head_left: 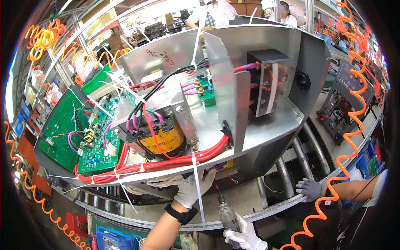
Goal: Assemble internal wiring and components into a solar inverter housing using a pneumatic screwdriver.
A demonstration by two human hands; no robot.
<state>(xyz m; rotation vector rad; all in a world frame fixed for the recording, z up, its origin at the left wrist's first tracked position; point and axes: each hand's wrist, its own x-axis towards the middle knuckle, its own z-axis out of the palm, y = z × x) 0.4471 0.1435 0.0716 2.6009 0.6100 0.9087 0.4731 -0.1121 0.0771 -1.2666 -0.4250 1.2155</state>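
Observation:
My left hand (192, 189), in a white glove, reaches up under the front edge of a metal chassis (266, 129). Its fingers are bent at a spot beside thin wires and a ring terminal (236, 181); what they pinch is hidden. In my right hand (246, 234), also gloved, is a power screwdriver (228, 216), its bit tilted up toward the chassis and apart from it. Above my left hand, a thick bundle of red cables (200, 156) runs along the chassis edge. A white cable tie (197, 187) hangs from it, in front of the left hand.
The chassis carries a yellow-wrapped transformer (164, 139) and green circuit boards (62, 125), and stands on a roller conveyor (285, 177). A co-worker's grey-gloved hand (309, 189) rests on the conveyor rail at right. Orange coiled hoses (348, 146) hang at both sides. Blue bins (112, 239) stand below.

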